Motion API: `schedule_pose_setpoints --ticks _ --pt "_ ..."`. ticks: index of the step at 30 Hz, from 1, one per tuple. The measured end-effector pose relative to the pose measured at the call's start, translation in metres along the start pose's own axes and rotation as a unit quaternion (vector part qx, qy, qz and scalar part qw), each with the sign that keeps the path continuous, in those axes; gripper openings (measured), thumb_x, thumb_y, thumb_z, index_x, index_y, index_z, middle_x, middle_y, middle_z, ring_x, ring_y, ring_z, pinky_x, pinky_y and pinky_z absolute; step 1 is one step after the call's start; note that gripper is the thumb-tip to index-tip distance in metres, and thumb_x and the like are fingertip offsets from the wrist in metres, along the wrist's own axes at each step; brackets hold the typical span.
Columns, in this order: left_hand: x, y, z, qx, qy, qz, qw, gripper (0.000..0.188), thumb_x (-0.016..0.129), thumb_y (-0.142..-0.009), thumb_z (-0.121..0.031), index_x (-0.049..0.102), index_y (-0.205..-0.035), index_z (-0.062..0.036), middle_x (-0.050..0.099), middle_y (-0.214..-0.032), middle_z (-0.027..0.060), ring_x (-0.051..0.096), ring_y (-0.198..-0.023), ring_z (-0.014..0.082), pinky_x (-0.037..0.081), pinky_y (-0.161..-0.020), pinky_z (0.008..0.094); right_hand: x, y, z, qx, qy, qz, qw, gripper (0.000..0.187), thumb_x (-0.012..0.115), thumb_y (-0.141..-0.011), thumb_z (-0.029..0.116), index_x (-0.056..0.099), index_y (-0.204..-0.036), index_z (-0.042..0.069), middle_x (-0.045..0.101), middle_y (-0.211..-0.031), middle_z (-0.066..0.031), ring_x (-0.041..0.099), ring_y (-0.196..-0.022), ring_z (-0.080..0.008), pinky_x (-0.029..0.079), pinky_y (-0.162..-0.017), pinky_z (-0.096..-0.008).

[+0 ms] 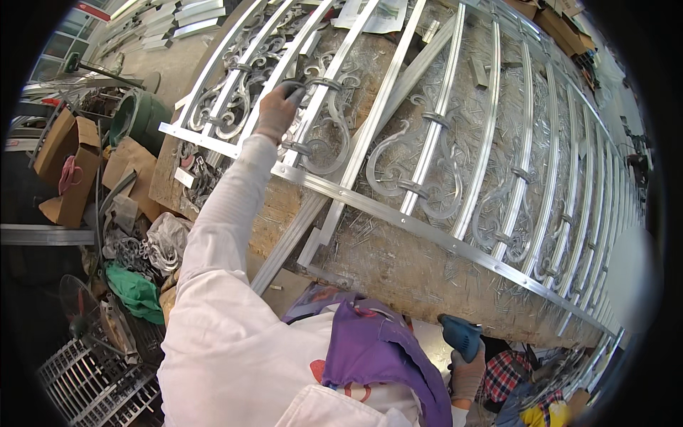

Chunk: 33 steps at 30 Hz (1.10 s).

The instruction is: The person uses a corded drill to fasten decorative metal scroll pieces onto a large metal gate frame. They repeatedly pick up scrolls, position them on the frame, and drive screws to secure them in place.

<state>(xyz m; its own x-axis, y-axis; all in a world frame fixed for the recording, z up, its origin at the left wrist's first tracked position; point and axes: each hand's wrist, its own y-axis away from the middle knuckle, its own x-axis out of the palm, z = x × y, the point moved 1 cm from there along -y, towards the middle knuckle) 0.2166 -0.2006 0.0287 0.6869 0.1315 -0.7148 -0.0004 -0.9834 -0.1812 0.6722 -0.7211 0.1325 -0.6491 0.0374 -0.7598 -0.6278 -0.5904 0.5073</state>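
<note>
**Gloved hands at a metal grille, drill held low**

A silvery grille point(455, 142) of straight bars and curled scrolls lay flat across a worn wooden bench point(398, 263), filling the middle and right of the scene. The left hand point(277, 110), in a grey glove, reached far over the grille's left part, its white sleeve point(228, 206) stretched out behind it. The fingers were curled shut around a scroll point(324, 107) beside an upright bar, just beyond the cross rail point(341, 192) that ran from left to right.

The right hand point(466, 370), also gloved, stayed near, below the bench's near edge at the lower right. It was wrapped tight round the grip of a blue-green drill point(459, 334), whose body pointed up toward the bench; its tip could not be made out.

A purple cloth point(377, 349) lay bunched at the person's chest between the two arms. To the left of the bench sat cardboard boxes point(67, 164), a green bucket point(139, 114), a green rag point(135, 292) and heaps of loose metal scrolls point(146, 249). More metal bars point(171, 21) lay at the far left
</note>
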Motion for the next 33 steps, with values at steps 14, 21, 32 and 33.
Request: schedule_pose_setpoints --ticks 14,21,32,33 --pt "0.060 -0.065 -0.003 -0.001 -0.226 0.050 0.973 0.025 0.074 -0.090 -0.033 0.076 -0.111 -0.0201 0.072 -0.109 0.0135 0.068 -0.103 0.0360 0.054 -0.089 0.0463 0.011 0.011 0.021 0.079 -0.051 -0.026 0.995 0.065 0.080 -0.077 0.014 0.056 -0.135 -0.003 0.073 -0.109 -0.0195 0.070 -0.097 -0.0278 0.054 -0.089 -0.0393" --pt "0.063 -0.065 -0.021 0.013 -0.271 -0.003 0.963 0.058 0.082 -0.080 -0.031 0.063 -0.135 -0.0238 0.067 -0.125 0.0144 0.069 -0.110 0.0366 0.056 -0.094 0.0458 0.003 0.009 0.024 0.055 -0.020 -0.029 0.998 0.064 0.080 -0.079 0.015 0.056 -0.136 -0.001 0.073 -0.104 -0.0173 0.070 -0.088 -0.0258 0.056 -0.081 -0.0394" --pt "0.205 -0.025 -0.159 0.296 -0.089 0.201 0.930 0.034 0.073 -0.092 -0.034 0.073 -0.123 -0.0205 0.071 -0.116 0.0085 0.068 -0.103 0.0356 0.054 -0.089 0.0470 -0.044 0.026 0.089 0.066 -0.196 0.065 0.976 0.059 0.078 -0.085 0.022 0.055 -0.136 0.001 0.071 -0.098 -0.0089 0.068 -0.075 -0.0150 0.055 -0.065 -0.0302" --pt "0.212 -0.025 -0.165 0.296 -0.117 0.201 0.926 0.033 0.074 -0.092 -0.035 0.073 -0.123 -0.0213 0.071 -0.114 0.0080 0.069 -0.104 0.0348 0.054 -0.089 0.0471 -0.046 0.027 0.094 0.052 -0.211 0.060 0.974 0.064 0.080 -0.085 0.026 0.054 -0.138 0.001 0.071 -0.101 -0.0099 0.069 -0.081 -0.0153 0.057 -0.072 -0.0305"
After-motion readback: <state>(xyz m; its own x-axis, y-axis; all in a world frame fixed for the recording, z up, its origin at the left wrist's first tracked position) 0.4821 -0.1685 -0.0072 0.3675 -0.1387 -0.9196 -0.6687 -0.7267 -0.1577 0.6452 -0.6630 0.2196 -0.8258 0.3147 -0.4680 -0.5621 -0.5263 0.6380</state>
